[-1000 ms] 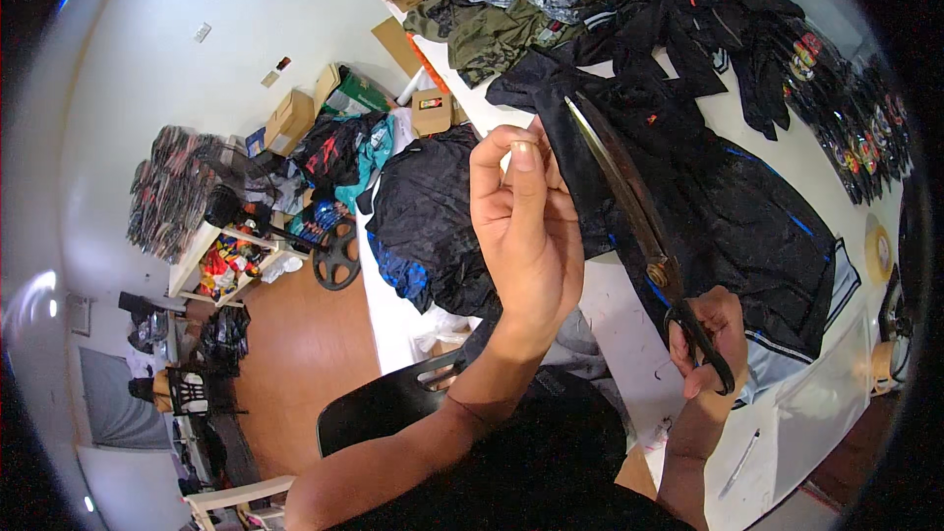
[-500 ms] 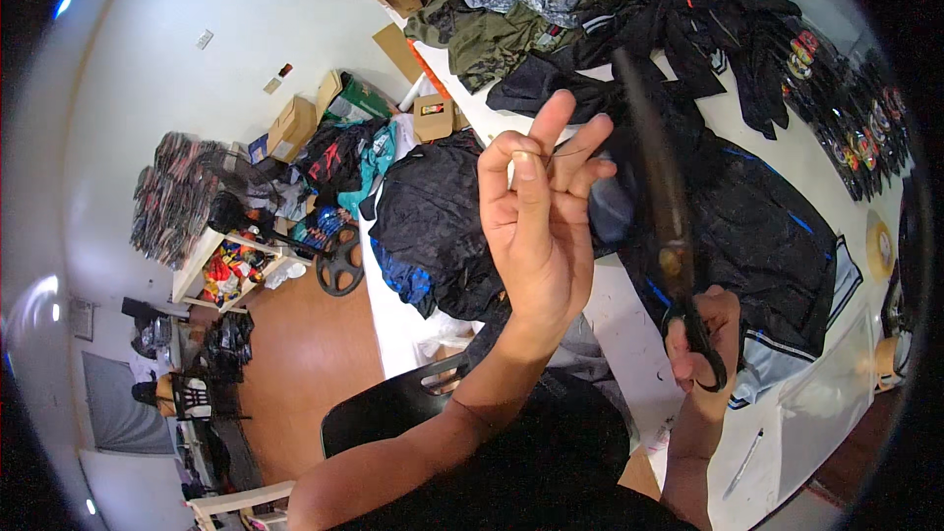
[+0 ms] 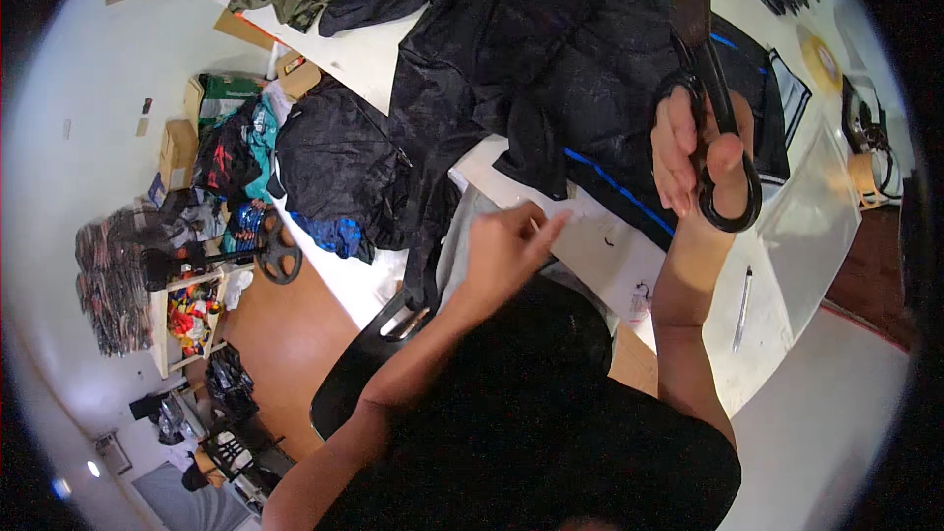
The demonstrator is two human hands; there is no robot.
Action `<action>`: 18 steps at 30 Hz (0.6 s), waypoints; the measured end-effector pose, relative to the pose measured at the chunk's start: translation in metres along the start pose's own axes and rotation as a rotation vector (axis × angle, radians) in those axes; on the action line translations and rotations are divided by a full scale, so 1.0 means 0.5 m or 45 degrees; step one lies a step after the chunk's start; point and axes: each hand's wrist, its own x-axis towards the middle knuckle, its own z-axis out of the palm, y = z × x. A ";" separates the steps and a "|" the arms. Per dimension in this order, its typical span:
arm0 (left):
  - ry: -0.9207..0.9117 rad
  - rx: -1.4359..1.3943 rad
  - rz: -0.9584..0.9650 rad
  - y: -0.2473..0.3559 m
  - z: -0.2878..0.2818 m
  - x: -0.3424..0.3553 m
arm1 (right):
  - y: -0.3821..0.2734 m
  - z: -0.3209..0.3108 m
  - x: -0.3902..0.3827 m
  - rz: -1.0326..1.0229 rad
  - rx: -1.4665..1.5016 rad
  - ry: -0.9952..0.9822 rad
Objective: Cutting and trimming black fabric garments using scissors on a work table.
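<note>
My right hand [image 3: 723, 152] grips a pair of large scissors [image 3: 696, 25] with black handles, raised above the table and pointing away; the blade tips run out of view. Its thumb is near the lower loop. My left hand [image 3: 503, 251] is held low over the table's near edge, fingers curled in a loose pinch; anything between them is too small to make out. Beyond my hands lies a black garment [image 3: 600, 69] with blue piping, spread on the white table [image 3: 492, 165]. Dark thread scraps [image 3: 609, 242] rest on the tabletop just right of my left hand.
A pen [image 3: 743, 310] lies right on the table beside clear plastic sheeting [image 3: 811, 206]. A tape roll [image 3: 819, 61] is at the far right. Dark clothes [image 3: 339, 162] are heaped at left. A black chair [image 3: 344, 388] stands close to my left arm. Cardboard boxes [image 3: 177, 152] are beyond.
My left hand has come down toward me from its raised pinch on a dark thread. The scissors, still in my right hand, now show higher in view. The view has shifted to the right and downward.
</note>
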 end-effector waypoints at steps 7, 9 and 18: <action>-0.013 -1.074 -0.868 -0.062 0.042 0.046 | 0.004 0.002 0.001 0.117 0.066 0.040; -0.045 -1.515 -0.885 -0.069 0.052 0.055 | 0.007 0.000 0.001 0.114 0.049 0.022; 0.396 -1.590 -0.280 -0.021 -0.037 0.069 | 0.005 -0.006 0.001 0.131 0.009 -0.007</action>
